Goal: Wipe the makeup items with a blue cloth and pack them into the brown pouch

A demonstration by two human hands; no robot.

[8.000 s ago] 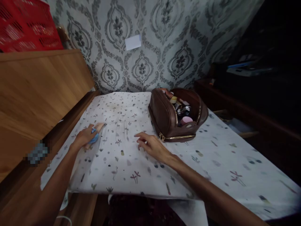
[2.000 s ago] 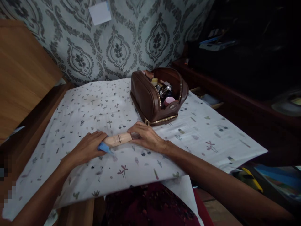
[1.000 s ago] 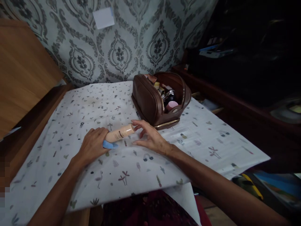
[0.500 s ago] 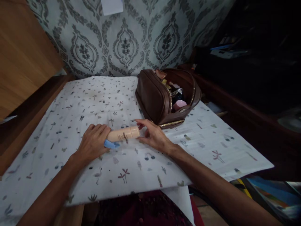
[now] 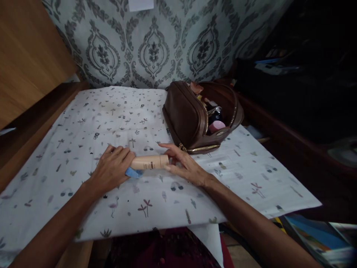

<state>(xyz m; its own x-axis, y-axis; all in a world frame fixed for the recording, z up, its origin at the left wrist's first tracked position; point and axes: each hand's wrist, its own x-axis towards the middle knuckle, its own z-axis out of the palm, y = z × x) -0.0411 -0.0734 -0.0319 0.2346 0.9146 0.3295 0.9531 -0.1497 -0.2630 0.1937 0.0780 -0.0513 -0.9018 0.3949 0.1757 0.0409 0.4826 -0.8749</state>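
My left hand is wrapped round one end of a beige cosmetic tube that lies level, its cap pointing right. Small dark print runs along its side. A crumpled blue cloth sticks out below the same hand, under the tube. My right hand is at the capped end, fingers apart, the index finger stretched out above and the thumb at the cap's edge. Whether the thumb presses on the cap I cannot tell. Just beyond my right hand stands a brown makeup bag, unzipped.
Inside the bag are a pink round item and several other cosmetics. A white patterned cloth covers the table. A wooden panel rises at the left, patterned wallpaper behind, and a dark area at the right holds some items.
My right hand's fingers have come closer to the cap, with the thumb now at its edge. The tube has turned slightly to lie more level. The view has shifted a little.
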